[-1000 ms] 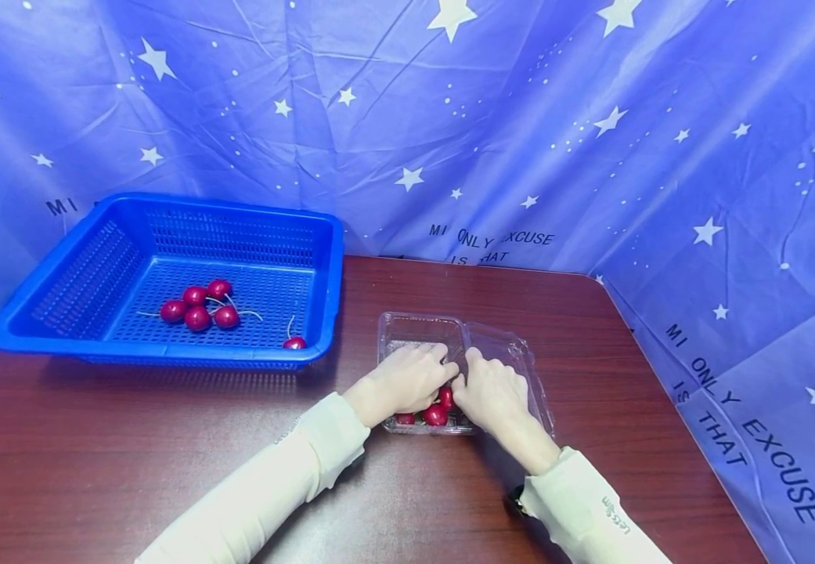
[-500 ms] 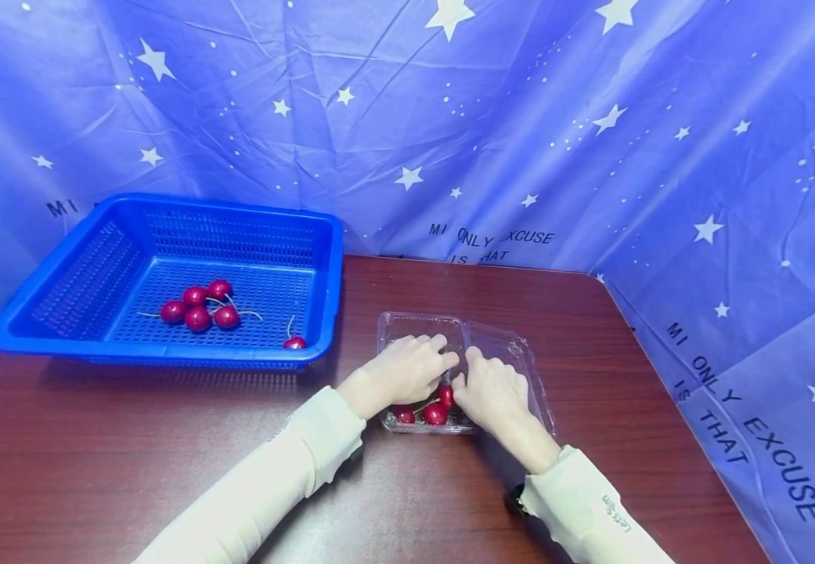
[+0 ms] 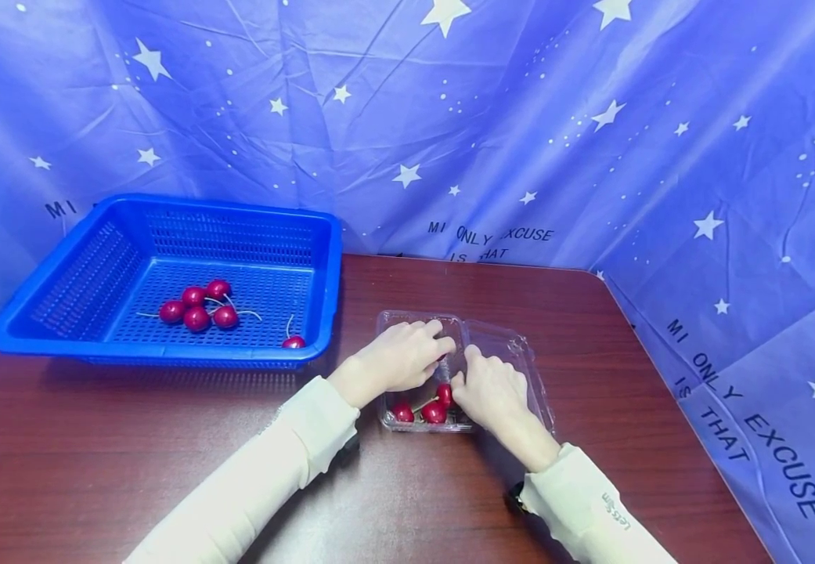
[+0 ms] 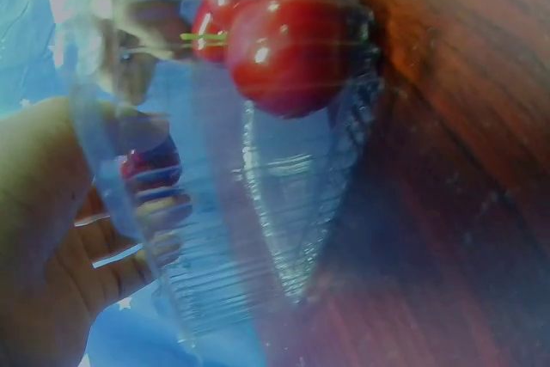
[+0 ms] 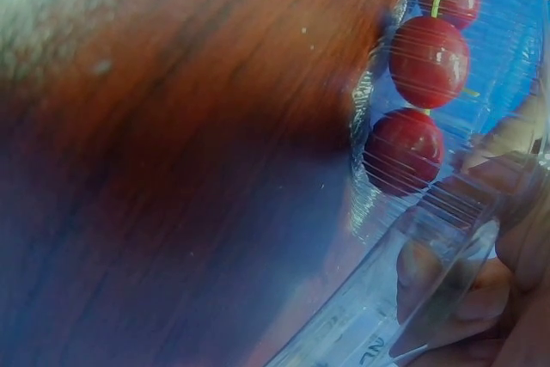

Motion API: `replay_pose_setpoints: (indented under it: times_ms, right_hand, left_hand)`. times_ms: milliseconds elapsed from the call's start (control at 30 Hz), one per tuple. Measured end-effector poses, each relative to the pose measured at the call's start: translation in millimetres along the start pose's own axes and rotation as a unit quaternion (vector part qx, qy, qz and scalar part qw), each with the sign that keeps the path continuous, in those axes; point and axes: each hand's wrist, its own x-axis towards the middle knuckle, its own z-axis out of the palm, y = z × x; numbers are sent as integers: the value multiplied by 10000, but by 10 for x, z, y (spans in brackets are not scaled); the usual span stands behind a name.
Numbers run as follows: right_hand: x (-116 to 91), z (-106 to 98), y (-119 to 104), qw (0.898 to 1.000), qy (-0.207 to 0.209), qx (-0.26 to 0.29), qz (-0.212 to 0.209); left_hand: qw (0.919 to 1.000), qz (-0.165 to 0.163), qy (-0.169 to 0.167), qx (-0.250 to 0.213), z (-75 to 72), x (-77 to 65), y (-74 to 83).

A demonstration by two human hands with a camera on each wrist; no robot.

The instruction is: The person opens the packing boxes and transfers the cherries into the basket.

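A clear plastic clamshell box (image 3: 417, 428) lies on the table with its lid (image 3: 502, 337) folded out to the right. Three red cherries (image 3: 434, 413) rest along its near end, some with stems showing. My left hand (image 3: 402, 356) is over the far part of the box, pinching another cherry (image 4: 153, 165) between thumb and fingers; from the head view only a sliver of that fruit shows. At the hinge side, my right hand (image 3: 495, 394) grips the box edge with curled fingers, and in the right wrist view its fingertips (image 5: 419, 264) show through the plastic.
A blue slotted plastic basket (image 3: 160, 349) stands on the left of the brown table (image 3: 407, 486). Inside it are several stemmed cherries (image 3: 196, 318) in a cluster and a single cherry (image 3: 293, 342) at the near right corner. A blue starry curtain (image 3: 379, 125) hangs behind.
My left hand has lifted and shifted slightly back and left with the cherry, uncovering more of the cherries at the near end. The right hand has stayed in place on the box.
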Motion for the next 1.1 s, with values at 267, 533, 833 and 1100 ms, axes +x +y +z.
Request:
replay_pose_setpoints:
  times_ms: [267,533,833,1100]
  right_hand:
    - [1,7,0,10000,32,-17,-36]
    - [0,5,-6,10000,54,-21,-21]
    - [1,2,-15,10000,57,-1,8]
    - [-4,-1,-14,10000,66,-26,18]
  left_hand:
    - [9999,-70,137,-40,-172,22,-51]
    - [9991,-160,346,-181,-314,5,-171]
    - [9971,-428,487,-396,-514,-64,-314]
    - [9960,-528,583,-431,-632,-99,-408]
